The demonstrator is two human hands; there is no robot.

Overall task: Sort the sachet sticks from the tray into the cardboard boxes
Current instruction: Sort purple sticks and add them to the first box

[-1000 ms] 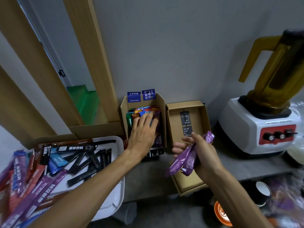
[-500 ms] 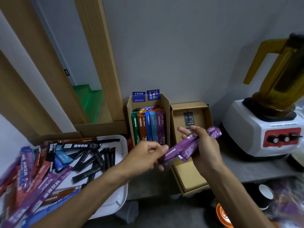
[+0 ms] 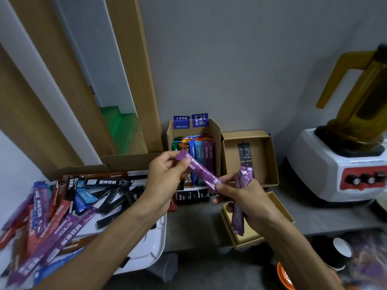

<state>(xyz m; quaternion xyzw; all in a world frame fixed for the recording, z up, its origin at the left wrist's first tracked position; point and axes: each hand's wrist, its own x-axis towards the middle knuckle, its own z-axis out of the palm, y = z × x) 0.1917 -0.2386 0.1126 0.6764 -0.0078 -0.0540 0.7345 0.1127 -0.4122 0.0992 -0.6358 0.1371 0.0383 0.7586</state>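
Note:
My left hand (image 3: 165, 177) pinches the upper end of a purple sachet stick (image 3: 199, 171), held in the air in front of the tall cardboard box (image 3: 215, 130). My right hand (image 3: 245, 197) touches that stick's lower end and grips a bunch of purple sticks (image 3: 240, 197) pointing downward. The tall box holds upright sticks in green, brown, blue and purple. To its right is a shallow cardboard box (image 3: 270, 158) with one dark stick inside. The white tray (image 3: 146, 248) at the lower left carries several loose sticks in black, purple, red and blue.
A white blender base with a red panel and yellow jug (image 3: 343, 162) stands at the right on the grey counter (image 3: 192, 227). A low yellow box lid (image 3: 247, 239) lies under my right wrist. Paper cups (image 3: 341, 254) and an orange dish (image 3: 284, 277) sit below the counter edge.
My left hand left the tall box, came to my right hand and took one purple stick by its end, lifting it up-left. My right hand turned its bunch downward.

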